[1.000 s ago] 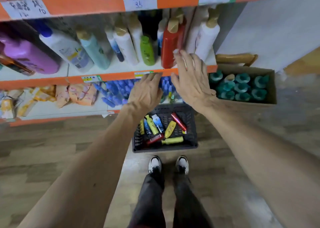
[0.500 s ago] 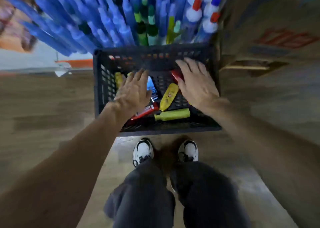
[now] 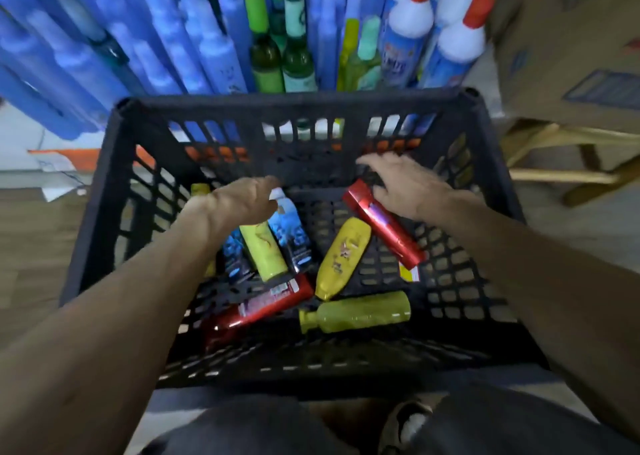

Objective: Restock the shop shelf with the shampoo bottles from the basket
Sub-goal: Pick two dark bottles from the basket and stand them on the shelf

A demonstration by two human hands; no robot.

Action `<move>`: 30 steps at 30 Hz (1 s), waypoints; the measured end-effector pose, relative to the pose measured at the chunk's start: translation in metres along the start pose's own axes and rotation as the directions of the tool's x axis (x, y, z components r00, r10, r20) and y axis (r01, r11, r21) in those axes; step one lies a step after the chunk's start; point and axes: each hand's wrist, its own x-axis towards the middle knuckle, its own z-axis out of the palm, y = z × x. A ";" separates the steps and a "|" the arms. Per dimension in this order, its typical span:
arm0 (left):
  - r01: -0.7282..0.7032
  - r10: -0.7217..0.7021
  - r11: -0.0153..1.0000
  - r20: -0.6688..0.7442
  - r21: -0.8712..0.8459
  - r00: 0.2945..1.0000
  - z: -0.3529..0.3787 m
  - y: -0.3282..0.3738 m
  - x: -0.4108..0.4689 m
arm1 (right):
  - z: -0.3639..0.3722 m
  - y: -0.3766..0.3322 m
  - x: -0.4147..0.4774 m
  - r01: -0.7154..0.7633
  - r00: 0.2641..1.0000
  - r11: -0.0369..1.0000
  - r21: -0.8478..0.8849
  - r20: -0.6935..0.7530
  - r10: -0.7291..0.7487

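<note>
now — left hand (image 3: 242,201) | right hand (image 3: 405,184) — both spread, palms down, inside basket (image 3: 104,212)

- One view only, from a camera on the person's head, looking steeply down and slightly forward.
- It sits close above the basket (image 3: 104,212), which fills the middle of the frame; both forearms enter from the bottom corners.
- The shelf bottles (image 3: 221,49) fan out along the top edge, bent by the wide-angle lens.
- The person's knees and a shoe (image 3: 405,420) lie along the bottom edge.
</note>
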 end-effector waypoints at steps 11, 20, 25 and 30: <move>0.082 -0.090 0.993 0.103 0.081 0.991 -0.011 -0.009 -0.023 | 0.011 -0.009 -0.011 0.034 0.996 0.999 -0.020 0.087 -0.032; 0.142 -0.143 0.990 0.172 0.018 0.975 0.009 -0.009 -0.020 | 0.019 -0.015 -0.009 -0.006 0.994 1.000 0.012 0.109 0.005; 0.274 -0.273 0.961 0.202 0.022 0.941 0.026 -0.027 -0.011 | 0.032 -0.016 0.002 -0.023 0.989 0.999 0.025 0.144 0.020; 0.393 -0.390 0.919 0.232 0.037 0.891 0.043 -0.023 0.006 | 0.050 -0.021 0.010 -0.016 0.974 0.999 0.047 0.226 0.005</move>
